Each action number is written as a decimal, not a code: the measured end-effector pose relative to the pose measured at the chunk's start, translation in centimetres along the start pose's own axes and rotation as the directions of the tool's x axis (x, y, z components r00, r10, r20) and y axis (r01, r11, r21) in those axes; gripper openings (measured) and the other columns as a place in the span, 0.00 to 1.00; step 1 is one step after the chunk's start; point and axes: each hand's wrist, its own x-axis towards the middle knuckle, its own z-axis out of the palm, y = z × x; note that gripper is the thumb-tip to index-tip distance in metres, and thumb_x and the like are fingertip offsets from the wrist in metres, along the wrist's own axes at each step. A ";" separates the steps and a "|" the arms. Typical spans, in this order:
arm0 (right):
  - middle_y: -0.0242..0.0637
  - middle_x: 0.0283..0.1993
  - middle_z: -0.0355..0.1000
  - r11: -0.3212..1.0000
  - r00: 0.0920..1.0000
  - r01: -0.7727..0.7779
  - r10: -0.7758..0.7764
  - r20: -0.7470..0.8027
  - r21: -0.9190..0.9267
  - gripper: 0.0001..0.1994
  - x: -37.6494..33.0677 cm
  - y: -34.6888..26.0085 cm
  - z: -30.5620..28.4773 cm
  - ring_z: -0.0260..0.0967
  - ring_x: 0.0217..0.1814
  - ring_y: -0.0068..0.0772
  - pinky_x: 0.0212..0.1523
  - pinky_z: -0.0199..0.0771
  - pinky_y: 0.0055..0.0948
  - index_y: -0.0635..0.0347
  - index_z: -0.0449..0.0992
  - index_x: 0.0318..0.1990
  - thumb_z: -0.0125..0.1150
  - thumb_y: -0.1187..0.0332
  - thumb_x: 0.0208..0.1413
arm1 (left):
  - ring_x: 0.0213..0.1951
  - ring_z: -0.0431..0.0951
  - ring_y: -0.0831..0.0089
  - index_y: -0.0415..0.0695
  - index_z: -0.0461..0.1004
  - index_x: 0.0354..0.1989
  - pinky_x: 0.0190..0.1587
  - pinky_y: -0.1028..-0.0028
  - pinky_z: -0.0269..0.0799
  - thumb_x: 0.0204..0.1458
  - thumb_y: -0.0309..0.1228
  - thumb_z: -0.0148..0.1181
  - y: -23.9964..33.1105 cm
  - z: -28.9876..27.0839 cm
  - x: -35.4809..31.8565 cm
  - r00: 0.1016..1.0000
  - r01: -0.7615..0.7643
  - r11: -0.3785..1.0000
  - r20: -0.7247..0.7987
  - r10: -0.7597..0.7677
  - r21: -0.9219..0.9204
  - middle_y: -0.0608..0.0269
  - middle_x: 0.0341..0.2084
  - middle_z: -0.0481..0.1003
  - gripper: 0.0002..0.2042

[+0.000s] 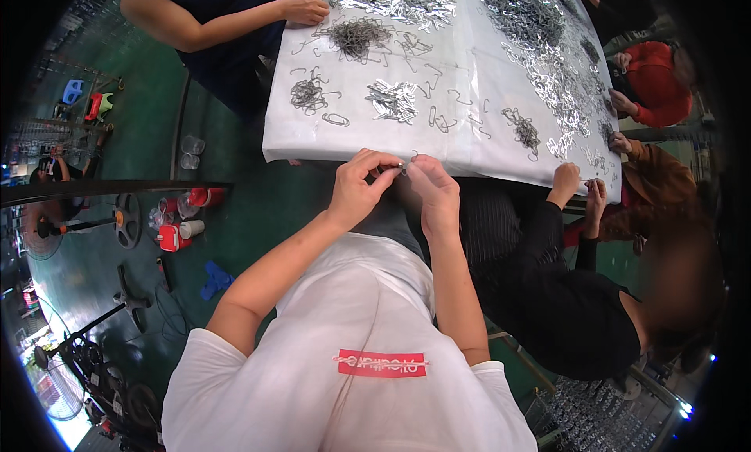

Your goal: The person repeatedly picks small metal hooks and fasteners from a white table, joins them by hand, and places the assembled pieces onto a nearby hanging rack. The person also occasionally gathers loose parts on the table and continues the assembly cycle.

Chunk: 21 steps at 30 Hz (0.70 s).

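Pinching a small metal wire clip (404, 168) between the fingers of the left hand (358, 188) and the right hand (434, 192), both closed narrow on it, the person holds it just before the tabletop (469, 151) edge, its long axis across, equally near both hands.

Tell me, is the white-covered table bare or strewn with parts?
Strewn. The white-covered table carries heaps of small bent metal wire clips, some tangled, some loose, across most of its top.
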 end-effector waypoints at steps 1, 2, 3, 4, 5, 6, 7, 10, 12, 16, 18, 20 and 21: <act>0.29 0.43 0.70 1.000 1.000 0.016 -0.016 -0.003 0.011 0.05 0.1 0.2 0.1 0.65 0.40 0.17 0.43 0.65 0.18 0.64 0.77 0.36 0.65 0.75 0.52 | 0.26 0.72 0.78 0.42 0.78 0.37 0.31 0.79 0.69 0.47 0.19 0.62 0.1 0.0 0.1 1.000 0.007 1.000 0.001 -0.007 0.008 0.65 0.29 0.77 0.08; 0.28 0.43 0.70 0.999 0.999 0.035 -0.035 -0.027 0.000 0.04 0.3 0.3 0.2 0.64 0.40 0.17 0.43 0.63 0.19 0.64 0.77 0.36 0.64 0.75 0.53 | 0.28 0.73 0.76 0.42 0.78 0.37 0.32 0.78 0.70 0.47 0.19 0.62 0.2 0.1 0.1 1.000 0.013 1.000 0.010 -0.013 0.011 0.64 0.30 0.77 0.09; 0.27 0.43 0.70 0.998 0.997 0.063 -0.063 -0.045 -0.011 0.04 0.4 0.5 0.3 0.64 0.41 0.18 0.44 0.62 0.19 0.63 0.77 0.36 0.63 0.76 0.53 | 0.30 0.74 0.75 0.42 0.78 0.38 0.33 0.76 0.71 0.46 0.19 0.62 0.3 0.2 0.2 1.000 0.020 1.000 0.017 -0.020 0.016 0.63 0.30 0.77 0.10; 0.26 0.43 0.69 0.996 0.994 0.090 -0.091 -0.063 -0.022 0.04 0.6 0.6 0.4 0.63 0.42 0.18 0.44 0.61 0.19 0.62 0.77 0.36 0.62 0.76 0.53 | 0.31 0.75 0.73 0.42 0.78 0.39 0.34 0.75 0.72 0.46 0.18 0.61 0.3 0.4 0.3 0.999 0.040 0.999 0.027 -0.041 0.022 0.63 0.31 0.77 0.11; 0.28 0.44 0.67 0.988 0.985 0.156 -0.157 -0.072 -0.024 0.04 0.7 0.8 0.5 0.64 0.42 0.18 0.44 0.63 0.19 0.63 0.76 0.36 0.62 0.77 0.53 | 0.32 0.75 0.72 0.42 0.77 0.40 0.35 0.74 0.73 0.46 0.18 0.61 0.3 0.7 0.3 1.000 0.002 1.000 0.023 -0.003 0.022 0.62 0.32 0.77 0.12; 0.30 0.45 0.66 0.975 0.972 0.220 -0.221 -0.080 -0.027 0.04 0.6 1.1 0.6 0.64 0.42 0.18 0.43 0.65 0.19 0.64 0.75 0.36 0.62 0.78 0.53 | 0.33 0.75 0.71 0.42 0.76 0.41 0.35 0.74 0.73 0.46 0.18 0.61 0.2 0.9 0.2 1.000 -0.022 0.999 0.021 0.021 0.023 0.62 0.33 0.77 0.13; 0.32 0.46 0.64 0.959 0.955 0.283 -0.284 -0.089 -0.031 0.04 0.6 1.3 0.6 0.65 0.43 0.19 0.43 0.67 0.20 0.64 0.75 0.35 0.62 0.78 0.53 | 0.35 0.75 0.70 0.42 0.76 0.43 0.36 0.73 0.73 0.46 0.17 0.61 0.0 1.2 0.2 0.999 -0.045 0.999 0.020 0.044 0.025 0.61 0.34 0.76 0.14; 0.32 0.44 0.62 0.890 0.898 0.425 -0.438 -0.048 -0.166 0.05 0.7 1.8 0.0 0.65 0.41 0.18 0.41 0.68 0.19 0.63 0.74 0.35 0.61 0.81 0.52 | 0.38 0.74 0.65 0.42 0.73 0.46 0.39 0.72 0.73 0.45 0.17 0.61 -2.3 1.5 0.6 0.979 -0.201 0.979 -0.020 0.202 0.044 0.59 0.37 0.75 0.17; 0.32 0.43 0.62 0.877 0.887 0.447 -0.461 -0.044 -0.178 0.06 0.8 2.1 -0.6 0.65 0.38 0.18 0.38 0.68 0.17 0.62 0.74 0.34 0.62 0.82 0.51 | 0.39 0.73 0.63 0.43 0.73 0.44 0.38 0.70 0.70 0.49 0.21 0.60 -5.4 1.2 2.0 0.986 -0.139 0.968 -0.067 0.156 0.210 0.58 0.38 0.74 0.12; 0.35 0.42 0.63 0.865 0.896 0.389 -0.435 -0.088 -0.317 0.05 0.9 2.4 -1.9 0.64 0.39 0.24 0.39 0.67 0.20 0.63 0.74 0.31 0.64 0.79 0.49 | 0.41 0.71 0.57 0.42 0.74 0.36 0.43 0.62 0.68 0.48 0.27 0.61 -12.8 1.8 6.0 0.991 -0.072 0.859 -0.064 0.120 0.506 0.55 0.36 0.73 0.08; 0.36 0.41 0.64 0.818 0.873 0.425 -0.483 -0.063 -0.388 0.05 1.2 2.2 -2.1 0.64 0.42 0.28 0.40 0.67 0.23 0.64 0.73 0.27 0.65 0.77 0.47 | 0.41 0.70 0.56 0.43 0.74 0.34 0.43 0.60 0.67 0.46 0.28 0.62 -15.0 2.4 7.9 0.995 -0.018 0.739 -0.061 0.080 0.673 0.56 0.35 0.72 0.07; 0.36 0.40 0.64 0.832 0.883 0.400 -0.462 -0.080 -0.384 0.05 1.3 2.1 -2.0 0.64 0.41 0.28 0.38 0.67 0.22 0.63 0.74 0.27 0.65 0.77 0.47 | 0.41 0.70 0.56 0.44 0.72 0.32 0.42 0.60 0.67 0.44 0.29 0.63 -15.8 2.5 9.1 1.000 0.012 0.724 -0.002 -0.014 0.690 0.57 0.33 0.71 0.08; 0.35 0.40 0.64 0.823 0.878 0.410 -0.472 -0.074 -0.392 0.04 1.3 2.0 -1.9 0.64 0.40 0.26 0.36 0.66 0.21 0.62 0.74 0.28 0.65 0.77 0.47 | 0.41 0.70 0.57 0.44 0.72 0.31 0.41 0.60 0.67 0.44 0.29 0.63 -15.8 2.4 9.3 0.997 -0.069 0.708 0.036 0.061 0.702 0.58 0.33 0.71 0.07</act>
